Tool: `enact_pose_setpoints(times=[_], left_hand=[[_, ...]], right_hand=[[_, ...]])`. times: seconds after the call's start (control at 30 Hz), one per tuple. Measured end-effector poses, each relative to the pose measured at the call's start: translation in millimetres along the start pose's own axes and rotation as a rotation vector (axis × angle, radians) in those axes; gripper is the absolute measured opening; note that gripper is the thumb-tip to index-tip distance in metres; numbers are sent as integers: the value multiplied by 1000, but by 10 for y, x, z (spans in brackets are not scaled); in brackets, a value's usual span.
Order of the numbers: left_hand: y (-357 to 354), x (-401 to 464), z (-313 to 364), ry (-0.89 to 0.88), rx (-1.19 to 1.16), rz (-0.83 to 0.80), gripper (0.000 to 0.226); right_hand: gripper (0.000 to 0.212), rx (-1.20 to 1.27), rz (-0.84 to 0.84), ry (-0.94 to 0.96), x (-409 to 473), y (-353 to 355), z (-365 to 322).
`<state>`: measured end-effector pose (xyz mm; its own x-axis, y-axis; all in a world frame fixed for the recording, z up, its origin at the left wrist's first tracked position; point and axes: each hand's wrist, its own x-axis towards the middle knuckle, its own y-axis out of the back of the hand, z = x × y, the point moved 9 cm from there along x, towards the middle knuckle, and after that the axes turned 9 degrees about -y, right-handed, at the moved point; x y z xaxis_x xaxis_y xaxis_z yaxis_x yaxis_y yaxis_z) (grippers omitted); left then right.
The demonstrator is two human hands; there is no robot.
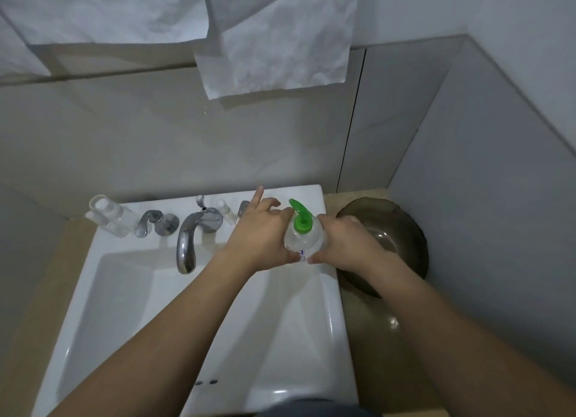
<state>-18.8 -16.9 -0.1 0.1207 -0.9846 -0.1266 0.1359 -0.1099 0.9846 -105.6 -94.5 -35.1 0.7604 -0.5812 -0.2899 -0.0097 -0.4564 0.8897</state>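
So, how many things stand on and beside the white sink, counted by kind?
Bottles: 3, one clear plastic bottle with green flip cap held by left hand and right hand, two small clear bottles.
Tap parts: 3, one curved chrome spout, two chrome handles.
Bowls: 1, dark round glass bowl.
Total: 7

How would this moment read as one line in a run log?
left hand: holds bottle | right hand: holds bottle | green cap: flipped open | place: over sink, right of faucet

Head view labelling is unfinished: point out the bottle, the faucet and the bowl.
bottle point(304, 242), head view, clear shoulder below the green cap.
faucet point(184, 245), head view, curved spout.
bowl point(403, 226), head view, dark inner wall.
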Motion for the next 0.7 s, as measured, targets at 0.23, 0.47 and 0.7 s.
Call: enact_pose_setpoints(times=[0.23, 0.47, 0.7], left_hand=[[-430, -693, -88, 178, -255, -32, 62], [-1131, -974, -276, 355, -533, -92, 61], [-1507, -908, -393, 406, -651, -146, 45]], right_hand=[[68, 54, -160, 19, -315, -535, -312], [63, 79, -303, -58, -269, -1216, -401], [46, 137, -345, -155, -91, -1663, -350]])
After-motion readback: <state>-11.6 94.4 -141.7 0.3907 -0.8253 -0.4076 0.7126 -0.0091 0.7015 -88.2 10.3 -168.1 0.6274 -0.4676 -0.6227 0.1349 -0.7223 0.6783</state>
